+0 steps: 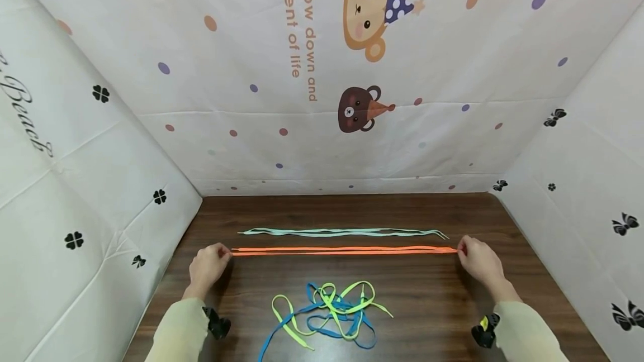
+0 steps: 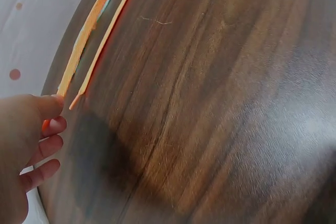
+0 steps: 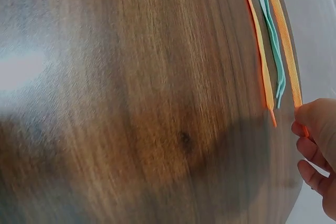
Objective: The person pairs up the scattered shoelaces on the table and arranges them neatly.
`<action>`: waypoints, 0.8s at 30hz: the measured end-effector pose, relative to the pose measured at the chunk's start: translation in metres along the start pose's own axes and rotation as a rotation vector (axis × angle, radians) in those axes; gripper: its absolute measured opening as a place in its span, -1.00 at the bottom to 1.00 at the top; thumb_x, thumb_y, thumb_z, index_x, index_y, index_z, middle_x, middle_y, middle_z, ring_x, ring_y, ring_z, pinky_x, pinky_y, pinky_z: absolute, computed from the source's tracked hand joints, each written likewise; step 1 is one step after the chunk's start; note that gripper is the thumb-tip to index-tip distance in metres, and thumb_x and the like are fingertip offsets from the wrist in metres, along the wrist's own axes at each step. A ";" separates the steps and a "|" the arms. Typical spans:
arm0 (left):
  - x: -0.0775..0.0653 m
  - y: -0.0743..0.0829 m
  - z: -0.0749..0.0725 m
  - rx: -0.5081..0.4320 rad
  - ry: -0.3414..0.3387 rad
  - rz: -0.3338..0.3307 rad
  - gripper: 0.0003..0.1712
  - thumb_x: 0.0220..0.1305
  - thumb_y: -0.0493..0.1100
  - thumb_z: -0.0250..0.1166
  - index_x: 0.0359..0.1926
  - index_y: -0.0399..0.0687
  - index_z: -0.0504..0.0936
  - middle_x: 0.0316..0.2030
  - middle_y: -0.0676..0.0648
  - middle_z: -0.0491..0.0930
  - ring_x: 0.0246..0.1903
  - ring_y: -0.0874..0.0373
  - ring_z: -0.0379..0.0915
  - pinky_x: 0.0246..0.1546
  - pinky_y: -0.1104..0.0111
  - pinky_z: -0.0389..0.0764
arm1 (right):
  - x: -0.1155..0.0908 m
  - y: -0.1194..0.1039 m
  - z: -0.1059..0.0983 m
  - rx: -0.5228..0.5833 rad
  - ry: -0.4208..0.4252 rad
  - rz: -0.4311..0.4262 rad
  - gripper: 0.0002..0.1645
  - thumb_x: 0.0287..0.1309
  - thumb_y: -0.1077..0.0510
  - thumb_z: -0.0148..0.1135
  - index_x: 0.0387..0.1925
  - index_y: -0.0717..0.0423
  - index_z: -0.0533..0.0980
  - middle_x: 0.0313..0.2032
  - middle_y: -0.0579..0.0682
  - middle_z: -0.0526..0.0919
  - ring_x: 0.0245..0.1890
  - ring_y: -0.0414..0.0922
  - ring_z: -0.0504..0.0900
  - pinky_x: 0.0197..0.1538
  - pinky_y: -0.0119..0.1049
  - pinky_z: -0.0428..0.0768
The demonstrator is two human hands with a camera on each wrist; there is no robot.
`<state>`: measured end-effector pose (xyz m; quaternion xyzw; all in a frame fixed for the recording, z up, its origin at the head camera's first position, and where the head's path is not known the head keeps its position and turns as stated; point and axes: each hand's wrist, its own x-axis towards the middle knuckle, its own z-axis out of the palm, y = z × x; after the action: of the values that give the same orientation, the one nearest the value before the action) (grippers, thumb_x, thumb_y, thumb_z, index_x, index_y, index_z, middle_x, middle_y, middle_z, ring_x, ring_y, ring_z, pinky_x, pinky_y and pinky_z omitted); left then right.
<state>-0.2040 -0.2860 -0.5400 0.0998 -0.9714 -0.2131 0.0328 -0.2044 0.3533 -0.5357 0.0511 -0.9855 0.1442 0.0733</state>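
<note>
An orange shoelace stretches straight between my two hands. My left hand pinches one end between thumb and forefinger, the other fingers loosely bent. At the far end, my right hand has the lace's orange tip between thumb and forefinger, as the right wrist view shows. Just nearer to me runs a second orange lace, its free tip beside my left fingers and its other tip near my right hand. Behind both, mint-green laces lie lengthwise on the brown wooden table.
Nearer to me, a yellow-green lace and a blue lace lie in a loose tangle. White printed cloth hangs behind the table, with more on both sides. A small black device sits at each sleeve cuff.
</note>
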 end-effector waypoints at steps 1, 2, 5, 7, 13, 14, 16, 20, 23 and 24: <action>0.002 0.000 0.001 0.002 0.000 -0.009 -0.90 0.13 -0.10 0.27 -0.44 -0.01 0.62 -0.55 0.01 0.57 -0.64 0.13 0.37 -0.69 0.28 0.30 | 0.001 -0.001 0.000 -0.005 0.001 0.008 -0.92 0.00 0.30 0.18 -0.46 0.20 0.42 -0.59 -0.01 0.44 -0.64 -0.16 0.35 -0.60 -0.28 0.30; 0.003 0.000 0.002 0.003 -0.002 -0.019 -0.89 0.12 -0.11 0.26 -0.45 -0.02 0.61 -0.55 0.01 0.56 -0.64 0.12 0.37 -0.69 0.28 0.30 | 0.003 -0.003 0.000 -0.007 0.002 0.015 -0.92 0.00 0.30 0.18 -0.46 0.21 0.42 -0.59 0.00 0.44 -0.64 -0.15 0.35 -0.61 -0.27 0.31; 0.008 0.001 0.004 0.002 -0.009 -0.048 -0.89 0.12 -0.12 0.24 -0.46 -0.03 0.60 -0.56 0.00 0.54 -0.62 0.10 0.38 -0.68 0.28 0.32 | 0.006 -0.006 0.001 -0.017 -0.004 0.043 -0.92 0.00 0.30 0.17 -0.45 0.22 0.42 -0.59 0.01 0.43 -0.64 -0.12 0.37 -0.60 -0.23 0.33; 0.010 0.002 0.005 0.003 -0.016 -0.060 -0.90 0.11 -0.13 0.22 -0.45 -0.04 0.60 -0.56 -0.01 0.54 -0.62 0.10 0.39 -0.67 0.27 0.33 | 0.007 -0.008 0.001 -0.020 -0.017 0.061 -0.92 0.01 0.30 0.16 -0.45 0.23 0.42 -0.59 0.03 0.43 -0.63 -0.10 0.38 -0.60 -0.21 0.34; 0.014 0.008 0.009 0.010 -0.022 -0.079 -0.91 0.10 -0.15 0.20 -0.44 -0.05 0.59 -0.53 -0.05 0.56 -0.60 0.06 0.42 -0.66 0.24 0.35 | 0.012 -0.010 0.003 -0.039 -0.067 0.100 -0.92 0.05 0.29 0.14 -0.42 0.24 0.41 -0.54 0.07 0.45 -0.60 -0.07 0.41 -0.56 -0.17 0.39; 0.014 0.009 0.010 0.013 -0.022 -0.079 -0.91 0.10 -0.15 0.20 -0.44 -0.05 0.59 -0.52 -0.05 0.56 -0.60 0.06 0.42 -0.66 0.24 0.36 | 0.013 -0.010 0.004 -0.042 -0.075 0.103 -0.92 0.05 0.29 0.14 -0.42 0.24 0.41 -0.54 0.07 0.44 -0.60 -0.07 0.41 -0.56 -0.16 0.40; 0.015 0.010 0.012 0.016 -0.028 -0.075 -0.91 0.11 -0.16 0.19 -0.44 -0.06 0.58 -0.52 -0.07 0.56 -0.61 0.06 0.42 -0.67 0.24 0.36 | 0.014 -0.009 0.005 -0.045 -0.090 0.109 -0.92 0.05 0.29 0.13 -0.42 0.24 0.40 -0.54 0.07 0.44 -0.59 -0.05 0.41 -0.56 -0.15 0.40; 0.017 0.012 0.014 0.024 -0.033 -0.064 -0.91 0.11 -0.16 0.20 -0.45 -0.06 0.57 -0.53 -0.07 0.56 -0.63 0.06 0.41 -0.69 0.25 0.35 | 0.015 -0.008 0.008 -0.049 -0.101 0.118 -0.91 0.05 0.28 0.13 -0.43 0.22 0.39 -0.55 0.07 0.42 -0.60 -0.05 0.41 -0.57 -0.16 0.39; 0.017 0.012 0.014 0.026 -0.034 -0.063 -0.92 0.11 -0.17 0.20 -0.45 -0.07 0.57 -0.54 -0.06 0.55 -0.63 0.06 0.40 -0.69 0.26 0.34 | 0.016 -0.007 0.009 -0.049 -0.107 0.125 -0.92 0.06 0.27 0.12 -0.43 0.22 0.39 -0.54 0.07 0.42 -0.59 -0.05 0.41 -0.57 -0.17 0.38; 0.017 0.012 0.014 0.027 -0.035 -0.064 -0.92 0.10 -0.17 0.20 -0.45 -0.06 0.57 -0.54 -0.06 0.55 -0.63 0.06 0.40 -0.69 0.26 0.34 | 0.016 -0.007 0.010 -0.050 -0.109 0.126 -0.92 0.06 0.27 0.11 -0.43 0.22 0.39 -0.54 0.07 0.42 -0.59 -0.05 0.41 -0.57 -0.17 0.38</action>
<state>-0.2248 -0.2727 -0.5475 0.1273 -0.9709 -0.2025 0.0079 -0.2208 0.3424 -0.5405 -0.0051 -0.9926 0.1211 0.0113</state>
